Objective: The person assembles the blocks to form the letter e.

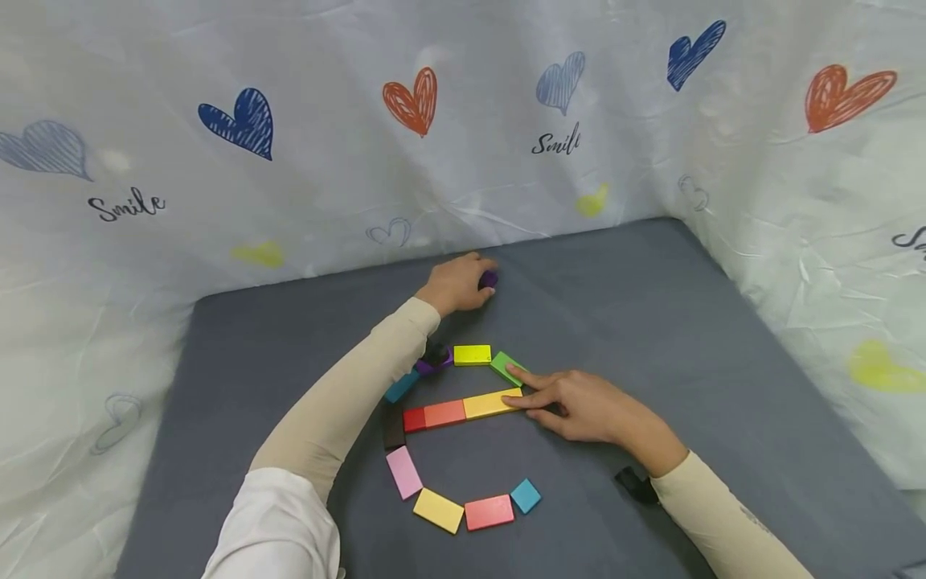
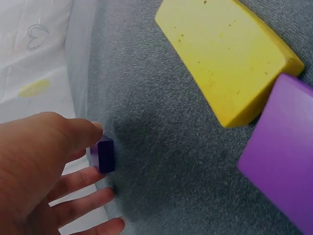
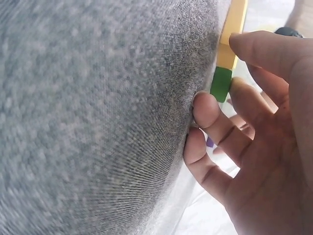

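At the back of the grey cloth my left hand (image 1: 457, 283) pinches a dark purple block (image 2: 103, 154) between thumb and finger; the other fingers stay spread. My right hand (image 1: 589, 406) reaches in from the right. One of its fingertips touches the green block (image 1: 509, 368), and the thumb side meets the end of the long yellow block (image 1: 493, 404). These blocks belong to a curved row with a bright yellow block (image 1: 473, 355), another purple block (image 2: 283, 152), and a blue block (image 1: 402, 387) partly hidden by the left sleeve.
A red block (image 1: 415, 419) and an orange-red block (image 1: 444, 412) continue the middle bar. Below curve a dark brown block (image 1: 394, 429), a pink block (image 1: 403, 472), a pale yellow block (image 1: 438, 510), a coral block (image 1: 489, 512) and a small blue block (image 1: 526, 496). A printed white curtain (image 1: 311, 201) hangs behind.
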Tool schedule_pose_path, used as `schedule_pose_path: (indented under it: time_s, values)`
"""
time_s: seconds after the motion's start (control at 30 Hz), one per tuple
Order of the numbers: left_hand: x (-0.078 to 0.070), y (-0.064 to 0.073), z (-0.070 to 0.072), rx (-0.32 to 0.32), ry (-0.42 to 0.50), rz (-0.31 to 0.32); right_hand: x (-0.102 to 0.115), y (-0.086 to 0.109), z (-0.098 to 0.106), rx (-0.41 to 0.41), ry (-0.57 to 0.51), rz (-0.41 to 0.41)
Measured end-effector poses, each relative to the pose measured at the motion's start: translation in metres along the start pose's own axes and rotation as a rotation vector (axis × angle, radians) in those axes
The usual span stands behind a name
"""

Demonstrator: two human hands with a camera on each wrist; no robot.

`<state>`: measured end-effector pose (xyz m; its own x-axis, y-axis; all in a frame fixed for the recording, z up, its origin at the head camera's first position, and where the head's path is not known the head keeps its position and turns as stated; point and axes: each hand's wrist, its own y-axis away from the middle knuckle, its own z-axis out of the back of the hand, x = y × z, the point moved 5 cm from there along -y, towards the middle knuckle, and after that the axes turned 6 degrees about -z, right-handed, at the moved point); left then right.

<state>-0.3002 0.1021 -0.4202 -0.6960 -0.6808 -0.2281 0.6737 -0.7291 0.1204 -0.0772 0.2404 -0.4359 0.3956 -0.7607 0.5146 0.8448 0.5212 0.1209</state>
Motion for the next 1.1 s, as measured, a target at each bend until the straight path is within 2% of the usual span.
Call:
schedule_pose_path:
  time_s: [0.33,0.6,0.9,1.1]
  values:
    - [-0.003,-0.004,-0.004,-0.045,-0.070,-0.003,0.001,-0.001,-0.001,0.002,0.006,-0.007]
    - [0.001,0.000,-0.003,-0.081,-0.044,-0.023,-0.001,-0.002,-0.001,0.001,-0.012,-0.004]
    - [0.005,0.030,0.014,-0.169,0.039,-0.036,0.002,-0.001,-0.001,0.003,-0.009,0.007]
    - [-0.003,0.054,0.027,-0.227,0.146,-0.112,0.002,-0.001,-0.001,-0.003,-0.013,0.019]
